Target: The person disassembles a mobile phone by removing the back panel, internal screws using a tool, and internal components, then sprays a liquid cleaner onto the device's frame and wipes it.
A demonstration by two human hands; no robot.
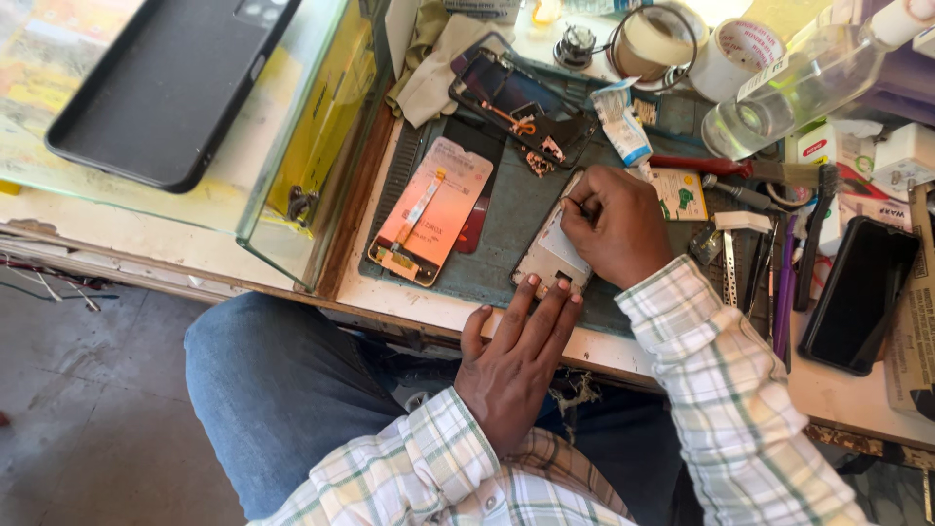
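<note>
We saw a clear bottle, tape rolls and a black phone — all cluttering the bench.

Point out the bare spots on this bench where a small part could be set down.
Bare teal work mat shows between the pink-backed phone screen and the white phone panel under both hands. A pale bench strip runs along the near edge. Right of the right hand, the upright tools and black phone crowd everything.

The person wore a long-sleeved checked shirt in white, pale green and tan, its cuffs reaching both wrists, and blue denim jeans. Both hands were bare, without rings or gloves.
</note>
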